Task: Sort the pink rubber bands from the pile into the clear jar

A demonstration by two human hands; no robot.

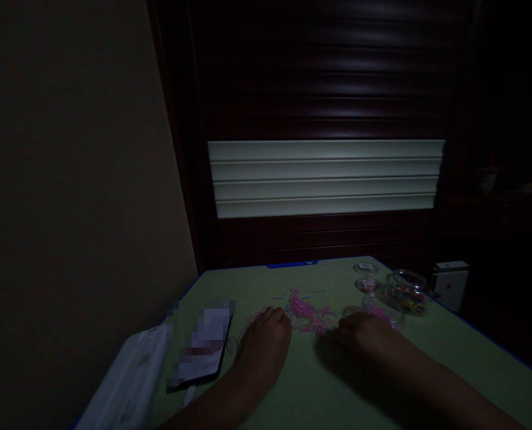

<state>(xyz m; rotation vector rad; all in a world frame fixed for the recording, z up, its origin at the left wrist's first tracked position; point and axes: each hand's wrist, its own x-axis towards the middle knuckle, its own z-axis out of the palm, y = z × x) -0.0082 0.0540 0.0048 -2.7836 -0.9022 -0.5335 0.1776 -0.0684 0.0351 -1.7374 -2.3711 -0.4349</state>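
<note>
Clear, glossy, smooth plastic is suggested by the round jar (407, 292) at the lower right of the frame and by the open round container (382, 312) just below it. The pink bands (304, 307) at the lower centre are seen as thin and rubbery. The green tabletop (311, 376) is seen as smooth and matt. At the upper centre, a soft gloss is shown on the dark slatted panel (329, 77), while its pale slats (326, 179) are smooth and satiny. The wall (69, 179) at left is matt.

Two hands (269, 337) (367, 335); one table (306, 382); two clear containers (407, 292) (382, 312); two small discs (365, 268) (367, 285); one screen (205, 343); one white case (129, 376)
</note>
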